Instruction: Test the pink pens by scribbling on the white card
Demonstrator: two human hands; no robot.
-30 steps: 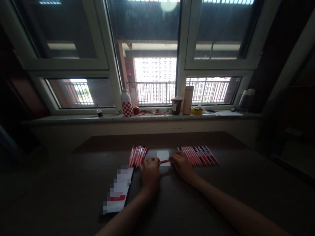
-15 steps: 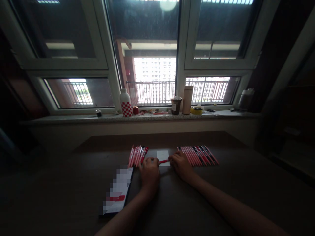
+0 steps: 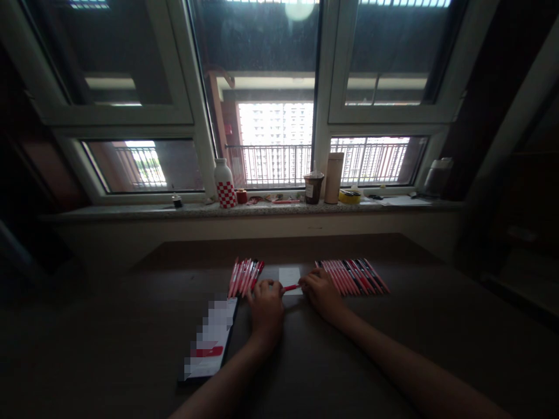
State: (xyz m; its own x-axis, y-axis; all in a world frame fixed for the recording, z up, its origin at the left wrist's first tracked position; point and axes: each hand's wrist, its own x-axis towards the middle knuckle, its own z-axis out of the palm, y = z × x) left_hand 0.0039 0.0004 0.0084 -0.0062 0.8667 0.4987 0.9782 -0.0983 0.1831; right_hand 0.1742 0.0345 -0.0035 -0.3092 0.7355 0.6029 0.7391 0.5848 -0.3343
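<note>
Between my two hands lies a red pen (image 3: 290, 287), held level over a small white sheet of paper (image 3: 290, 273) on the dark table. My left hand (image 3: 266, 305) grips the pen's left end with bent fingers. At its right end, the fingertips of my right hand (image 3: 321, 289) pinch it; both ends are hidden by my fingers. Close to my left hand is a row of pink, red and dark pens (image 3: 243, 276). Beyond my right hand lies a wider row of pink, red and black pens (image 3: 356, 276).
A phone-like slab (image 3: 209, 343) with a blurred-out bright face lies left of my left forearm. On the windowsill behind the table (image 3: 279, 244) stand a checkered bottle (image 3: 226, 189), a dark drink cup (image 3: 313, 189), a tan cylinder (image 3: 333, 177) and a yellow tape roll (image 3: 349, 197).
Both hands stay in place around the red pen, with barely any visible motion. The whole view has shifted very slightly.
</note>
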